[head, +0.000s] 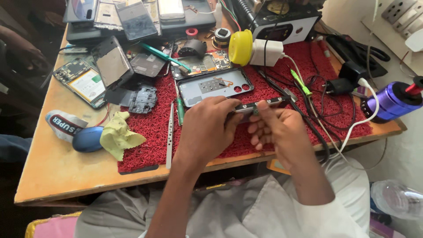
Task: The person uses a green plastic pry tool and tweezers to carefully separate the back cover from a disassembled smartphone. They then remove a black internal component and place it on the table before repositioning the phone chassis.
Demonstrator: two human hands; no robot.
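My left hand [207,132] and right hand [280,130] both pinch the phone [257,106] edge-on over the mat [152,128] — a loose grip could drop it onto the tweezers [170,134]

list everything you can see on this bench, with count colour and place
phone frame: 1, dark, held edge-up in both hands
back cover: 1, grey-blue, red mat, beyond hands
red mat: 1, table centre
tweezers: 1, silver, mat left
small screwdriver: 1, green, beside tweezers
cloth: 1, yellow, mat's left edge
blue blower: 1, left of cloth
yellow cap: 1, mat's far edge
charger: 1, white, beside cap
purple cylinder: 1, right edge
left hand: on frame
right hand: on frame
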